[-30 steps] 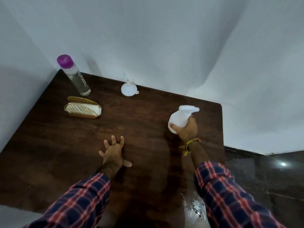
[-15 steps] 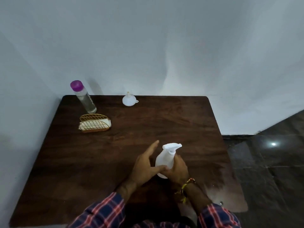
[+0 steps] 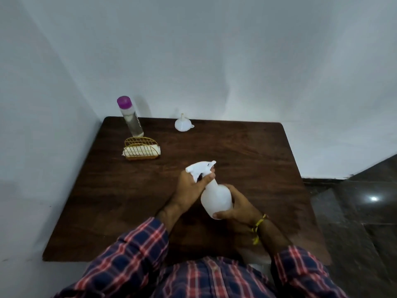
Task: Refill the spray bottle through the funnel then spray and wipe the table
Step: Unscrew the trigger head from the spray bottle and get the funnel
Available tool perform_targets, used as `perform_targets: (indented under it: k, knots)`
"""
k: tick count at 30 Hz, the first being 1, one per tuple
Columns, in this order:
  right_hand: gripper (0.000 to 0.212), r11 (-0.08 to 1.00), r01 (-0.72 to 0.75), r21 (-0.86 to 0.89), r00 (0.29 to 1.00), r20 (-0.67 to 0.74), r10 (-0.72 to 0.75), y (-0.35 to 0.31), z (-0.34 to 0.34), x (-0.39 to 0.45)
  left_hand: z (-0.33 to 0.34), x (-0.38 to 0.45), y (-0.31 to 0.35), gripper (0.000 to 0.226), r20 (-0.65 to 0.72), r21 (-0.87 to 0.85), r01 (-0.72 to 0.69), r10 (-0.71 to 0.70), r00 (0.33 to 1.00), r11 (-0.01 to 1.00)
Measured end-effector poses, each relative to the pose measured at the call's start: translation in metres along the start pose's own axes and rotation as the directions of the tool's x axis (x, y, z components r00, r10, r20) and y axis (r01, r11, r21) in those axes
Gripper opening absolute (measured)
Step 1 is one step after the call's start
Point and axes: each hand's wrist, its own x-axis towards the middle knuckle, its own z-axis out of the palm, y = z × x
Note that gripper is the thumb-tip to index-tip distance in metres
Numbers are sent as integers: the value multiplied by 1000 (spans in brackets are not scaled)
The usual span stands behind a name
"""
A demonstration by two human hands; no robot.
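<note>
A white spray bottle point(image 3: 216, 196) is held tilted above the middle of the dark wooden table point(image 3: 247, 151). My right hand point(image 3: 238, 206) wraps the bottle's round body from the right. My left hand point(image 3: 191, 186) grips the neck just under the white spray head point(image 3: 200, 167). A small white funnel point(image 3: 182, 124) stands spout up at the table's far edge. A clear bottle with a purple cap point(image 3: 130, 116) stands at the far left corner. A gold wire holder with a folded white cloth point(image 3: 141, 149) sits in front of it.
White walls close the table in at the back and left. A dark glossy floor point(image 3: 354, 211) lies to the right, with a light reflection on it. My plaid sleeves fill the bottom of the view.
My right hand brought the spray bottle from the table's right side to the middle and raised it. My left hand left the tabletop and took hold of the bottle's neck.
</note>
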Motion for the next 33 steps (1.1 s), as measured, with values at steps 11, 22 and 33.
perform_targets:
  k: [11,22,33]
  knots:
    - [108,944,-72,-323,911,-406,-70,13,28,-13,48,-30,14,37,-377,130,140,-81,923,982]
    - [107,981,29,-192,987,-147,-58,31,15,-3,43,-34,-7,29,-184,100,112,-93,979,989]
    - [114,903,-47,-426,983,-182,-34,39,28,1,65,-32,-21,33,-235,170,154,-112,965,973]
